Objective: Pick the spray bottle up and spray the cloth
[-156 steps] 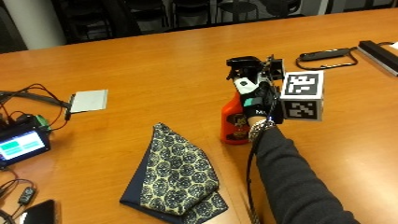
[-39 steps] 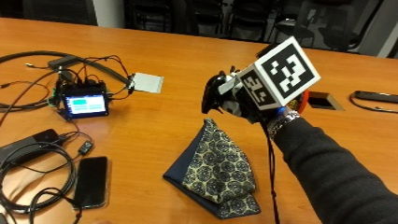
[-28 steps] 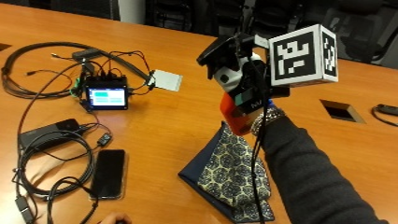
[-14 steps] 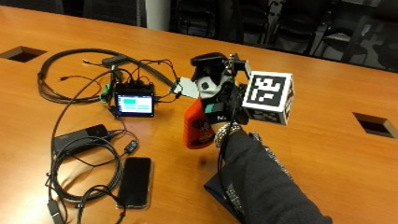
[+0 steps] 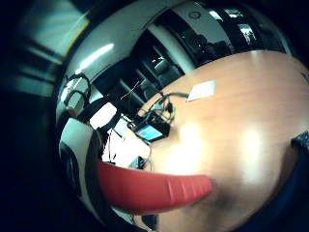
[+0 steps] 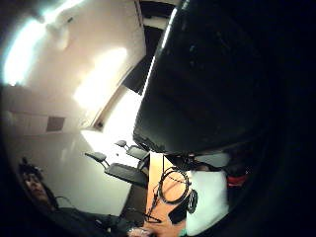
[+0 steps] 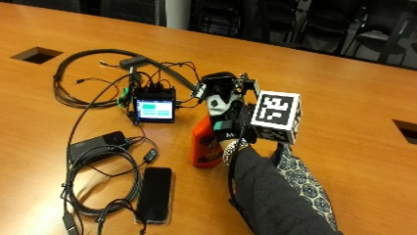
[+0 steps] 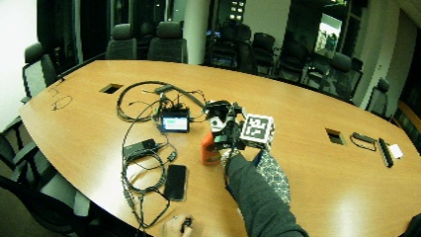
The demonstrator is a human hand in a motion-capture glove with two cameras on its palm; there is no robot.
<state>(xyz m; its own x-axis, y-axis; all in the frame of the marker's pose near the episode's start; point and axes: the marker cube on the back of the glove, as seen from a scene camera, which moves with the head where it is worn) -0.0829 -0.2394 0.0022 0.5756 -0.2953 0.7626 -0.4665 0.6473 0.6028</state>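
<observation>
Wooden conference table (image 7: 365, 88), chairs beyond | change: spray bottle (image 7: 206, 144), lifted half a second ago, now low at table level, base contact unclear | left: cable coil (image 7: 98, 186), phone (image 7: 155, 194), small screen (image 7: 155, 108) | right: patterned cloth (image 7: 305, 183), partly behind sleeve | right hand (image 7: 229, 117) curled round bottle's top.

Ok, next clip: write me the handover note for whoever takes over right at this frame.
Right hand: grips the top of the orange spray bottle.
Bottle: upright beside the small screen device; whether its base still touches the table is unclear.
Cloth: patterned, flat on the table, partly hidden under the person's sleeve.
Done: bottle grasped.
Left: aim the nozzle at the cloth and spray.
</observation>
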